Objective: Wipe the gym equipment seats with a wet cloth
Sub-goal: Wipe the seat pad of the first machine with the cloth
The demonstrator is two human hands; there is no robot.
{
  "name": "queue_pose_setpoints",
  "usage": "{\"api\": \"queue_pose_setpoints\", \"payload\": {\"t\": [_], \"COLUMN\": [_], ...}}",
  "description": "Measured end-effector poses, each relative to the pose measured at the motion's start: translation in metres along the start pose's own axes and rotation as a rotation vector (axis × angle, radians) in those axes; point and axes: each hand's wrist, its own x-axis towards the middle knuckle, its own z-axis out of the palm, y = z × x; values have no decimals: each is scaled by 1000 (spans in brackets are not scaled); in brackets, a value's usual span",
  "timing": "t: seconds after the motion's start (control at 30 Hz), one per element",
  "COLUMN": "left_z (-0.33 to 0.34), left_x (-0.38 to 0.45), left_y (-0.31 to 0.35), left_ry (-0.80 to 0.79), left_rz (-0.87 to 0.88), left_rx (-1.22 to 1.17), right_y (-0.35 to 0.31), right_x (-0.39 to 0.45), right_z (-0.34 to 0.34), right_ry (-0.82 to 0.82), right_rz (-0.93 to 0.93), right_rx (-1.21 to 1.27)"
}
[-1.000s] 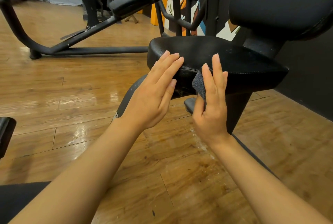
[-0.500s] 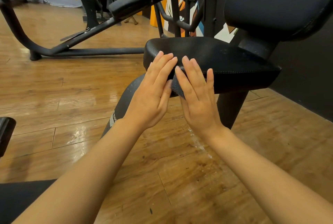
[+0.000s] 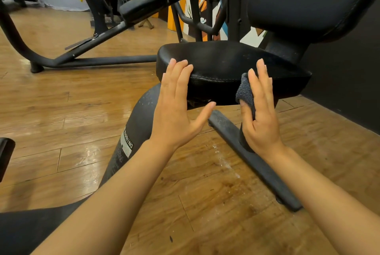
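A black padded seat (image 3: 226,59) of a gym machine fills the middle of the head view, with its black backrest (image 3: 298,2) rising at the upper right. My right hand (image 3: 260,115) presses a dark grey cloth (image 3: 245,91) flat against the seat's front edge, right of centre. My left hand (image 3: 177,106) rests with its fingers spread on the seat's front left edge and holds nothing. Most of the cloth is hidden under my right palm.
The machine's curved black frame (image 3: 141,115) with a warning label and a flat foot bar (image 3: 253,158) run over the wooden floor below the seat. A second black machine (image 3: 141,6) stands behind on the left. A dark wall (image 3: 349,70) closes the right side.
My right hand has slid the cloth to the right along the seat's front edge, away from my left hand. My left hand has stayed on the left edge and its thumb has spread.
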Motion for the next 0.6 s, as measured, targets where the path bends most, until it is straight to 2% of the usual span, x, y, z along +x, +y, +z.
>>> {"api": "queue_pose_setpoints", "payload": {"t": [0.33,0.6], "left_z": [-2,-8], "left_x": [0,0], "left_y": [-1,1], "left_ry": [3,-33], "left_rz": [-9,-30], "left_rx": [-97,-83], "right_y": [-10,0], "right_x": [21,16], "right_z": [9,10], "right_ry": [-63,-26], "right_rz": [-274,-294], "right_rx": [-70,-82]}}
